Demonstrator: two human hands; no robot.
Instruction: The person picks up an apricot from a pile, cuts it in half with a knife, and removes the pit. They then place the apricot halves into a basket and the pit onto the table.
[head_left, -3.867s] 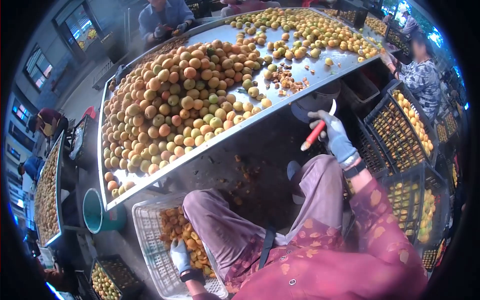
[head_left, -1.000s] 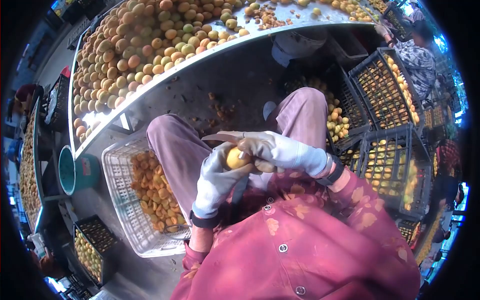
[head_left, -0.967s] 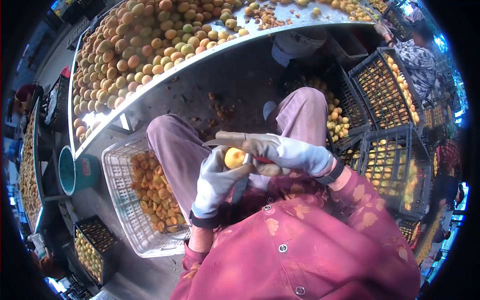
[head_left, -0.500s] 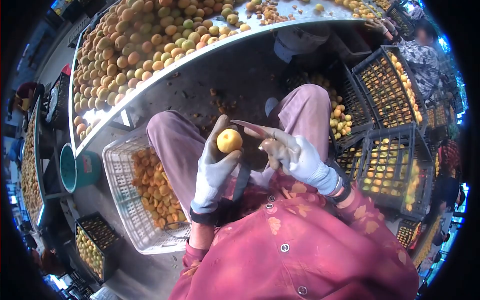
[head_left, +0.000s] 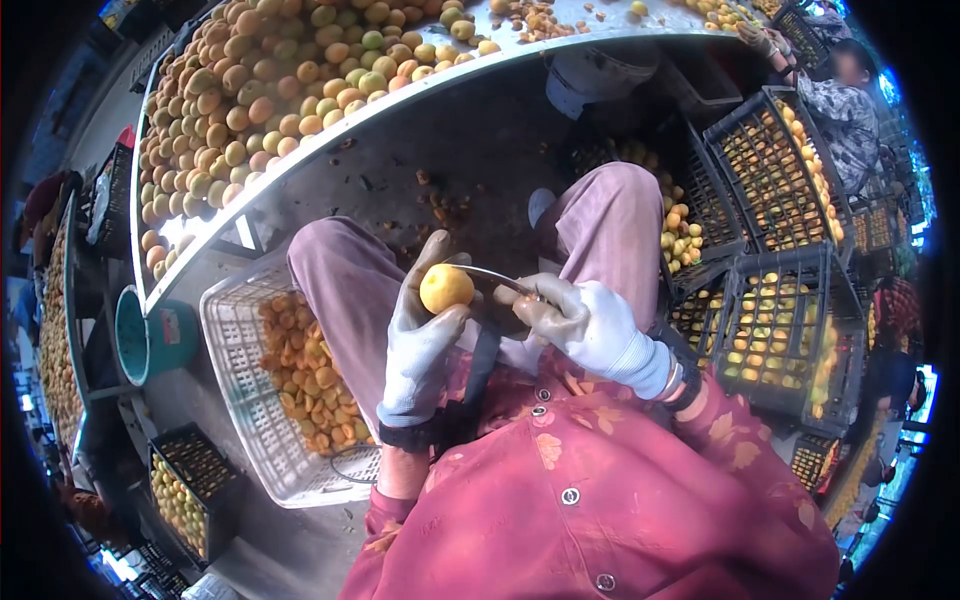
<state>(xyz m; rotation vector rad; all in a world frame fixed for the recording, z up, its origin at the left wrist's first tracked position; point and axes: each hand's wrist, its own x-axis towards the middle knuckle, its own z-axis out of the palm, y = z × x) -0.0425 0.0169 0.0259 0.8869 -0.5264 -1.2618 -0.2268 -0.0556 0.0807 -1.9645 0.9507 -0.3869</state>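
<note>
Between the thumb and fingers of my gloved left hand [head_left: 418, 335] is a yellow apricot [head_left: 446, 288], held up over my lap. My right hand [head_left: 585, 318], gloved too, is closed around the handle of a small knife [head_left: 490, 273]. The thin curved blade points left, and its tip reaches the upper right side of the apricot. Both gloves are white with stained, brownish fingers. To the left of my knee stands a white plastic basket [head_left: 232, 400] holding many halved apricots [head_left: 315, 375].
A metal-edged table [head_left: 330, 135] heaped with whole apricots [head_left: 260, 110] lies in front. Black crates [head_left: 790, 340] of fruit stand at right, another crate [head_left: 190, 490] at lower left. A teal bucket [head_left: 155, 335] is by the table's left corner. A person [head_left: 840, 125] sits at far right.
My right fingers have closed round the knife handle, and the blade has turned so its tip meets the apricot. My left hand with the apricot has shifted slightly left.
</note>
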